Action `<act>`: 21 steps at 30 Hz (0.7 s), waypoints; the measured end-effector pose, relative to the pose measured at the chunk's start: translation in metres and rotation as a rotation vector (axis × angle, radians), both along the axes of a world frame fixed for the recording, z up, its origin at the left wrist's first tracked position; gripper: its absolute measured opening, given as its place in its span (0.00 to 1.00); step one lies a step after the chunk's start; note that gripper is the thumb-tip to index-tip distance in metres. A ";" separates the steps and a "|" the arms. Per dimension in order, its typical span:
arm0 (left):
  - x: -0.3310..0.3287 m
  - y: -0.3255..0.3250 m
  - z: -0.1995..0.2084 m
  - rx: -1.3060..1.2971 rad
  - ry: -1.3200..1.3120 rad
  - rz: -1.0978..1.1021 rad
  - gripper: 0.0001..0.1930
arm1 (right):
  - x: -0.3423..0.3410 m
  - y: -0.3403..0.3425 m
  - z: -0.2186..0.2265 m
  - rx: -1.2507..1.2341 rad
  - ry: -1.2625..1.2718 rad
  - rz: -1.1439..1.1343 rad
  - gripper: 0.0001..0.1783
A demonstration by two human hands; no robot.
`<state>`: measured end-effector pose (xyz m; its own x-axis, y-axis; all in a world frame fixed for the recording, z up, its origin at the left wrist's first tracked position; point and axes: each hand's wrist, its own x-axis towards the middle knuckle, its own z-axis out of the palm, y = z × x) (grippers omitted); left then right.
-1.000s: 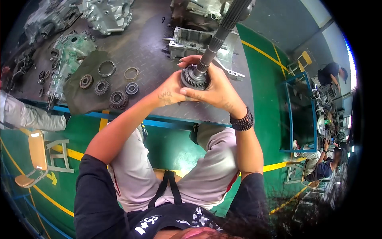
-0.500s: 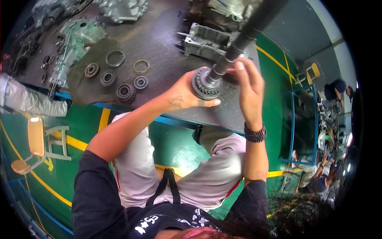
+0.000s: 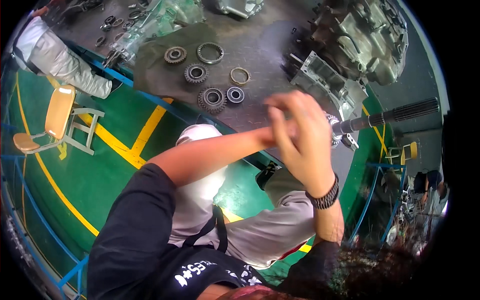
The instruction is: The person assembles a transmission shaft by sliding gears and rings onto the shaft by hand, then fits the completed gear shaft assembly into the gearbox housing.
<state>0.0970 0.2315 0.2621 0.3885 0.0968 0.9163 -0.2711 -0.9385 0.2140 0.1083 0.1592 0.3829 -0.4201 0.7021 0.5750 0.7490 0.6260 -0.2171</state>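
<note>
A long splined gear shaft lies tilted almost level, pointing right, with a gear at its near end. My left hand reaches to that gear end and holds the shaft there; its fingers are mostly hidden. In front of it is my right hand, open, fingers apart and slightly blurred, overlapping the gear end; whether it touches the gear I cannot tell. On the table to the left lie a toothed gear, a bearing, a brass-coloured ring and a large toothed ring.
A dark cloth lies under some of the gears. Metal housings, one open casing and one large casing, stand at the back right. A greenish casing is at the far left. A chair and another person's legs are left.
The shaft has swung from pointing up and away to pointing right. My right hand has come off the shaft and now passes in front of my left. The view has turned right.
</note>
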 end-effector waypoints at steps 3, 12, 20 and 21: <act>-0.005 -0.006 0.010 -0.684 0.071 -0.193 0.22 | -0.031 0.028 -0.026 -0.237 -0.319 0.003 0.23; 0.003 -0.022 0.030 -1.100 0.027 -0.285 0.27 | -0.089 0.079 -0.087 -0.471 -0.703 -0.021 0.44; -0.007 -0.029 0.031 -1.095 0.012 -0.193 0.27 | -0.094 0.089 -0.094 -0.317 -0.748 0.049 0.40; -0.006 -0.029 0.031 -1.093 -0.022 -0.196 0.26 | -0.093 0.091 -0.095 -0.319 -0.753 0.048 0.40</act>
<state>0.0910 0.2028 0.2934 0.4707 0.7952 0.3821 -0.4080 -0.1878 0.8934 0.0150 0.2501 0.2883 -0.6478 0.7556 -0.0973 0.7389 0.6543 0.1609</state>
